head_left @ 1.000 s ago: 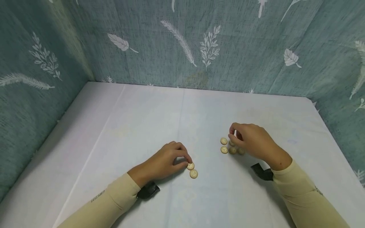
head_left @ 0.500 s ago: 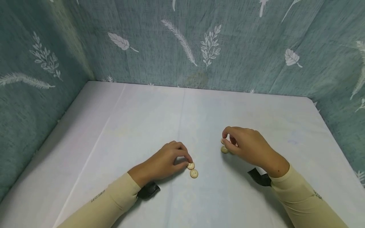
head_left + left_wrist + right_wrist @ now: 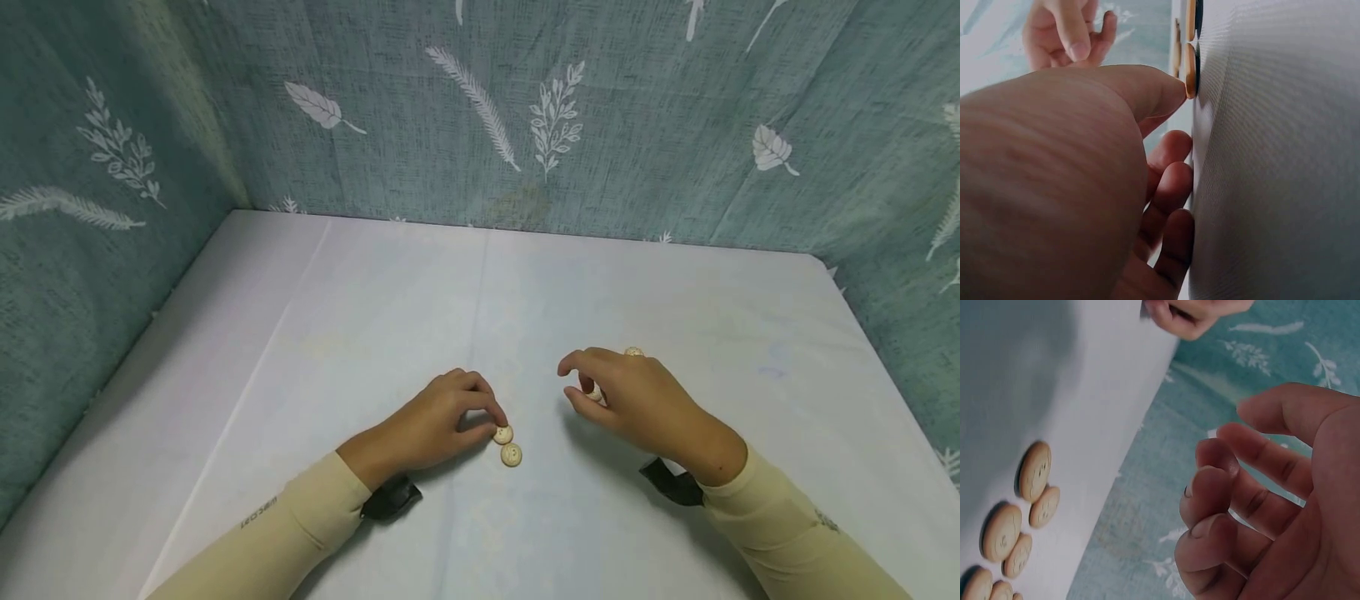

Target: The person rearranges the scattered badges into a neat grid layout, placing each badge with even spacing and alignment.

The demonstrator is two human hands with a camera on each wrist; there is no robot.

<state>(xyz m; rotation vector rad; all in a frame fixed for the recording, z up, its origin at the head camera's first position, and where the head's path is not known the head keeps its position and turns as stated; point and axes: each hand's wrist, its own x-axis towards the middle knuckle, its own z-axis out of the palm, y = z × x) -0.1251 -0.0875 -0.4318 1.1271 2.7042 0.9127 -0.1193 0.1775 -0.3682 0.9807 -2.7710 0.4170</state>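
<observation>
Two round tan wooden buttons lie touching near the middle of the white table in the head view. My left hand (image 3: 431, 421) has its thumb and index fingertip at the edges of the farther button (image 3: 503, 435); the nearer button (image 3: 512, 455) is just in front. In the left wrist view the thumb tip meets the edge of that button (image 3: 1191, 74), while the index fingertip is hidden. My right hand (image 3: 637, 404) hovers over a second group of buttons with loosely bent fingers, thumb and index apart, holding nothing. It hides most of that group; one button (image 3: 633, 352) shows beyond it.
The right wrist view shows several buttons (image 3: 1035, 472) in two rows on the white cloth (image 3: 360, 317). Teal fabric (image 3: 412, 150) with white leaf prints rises behind the table and at its sides. Black straps (image 3: 392, 500) hang below both wrists.
My right hand has moved left and nearer over the button group, and its thumb and index have spread apart. The left hand has stayed at its button.
</observation>
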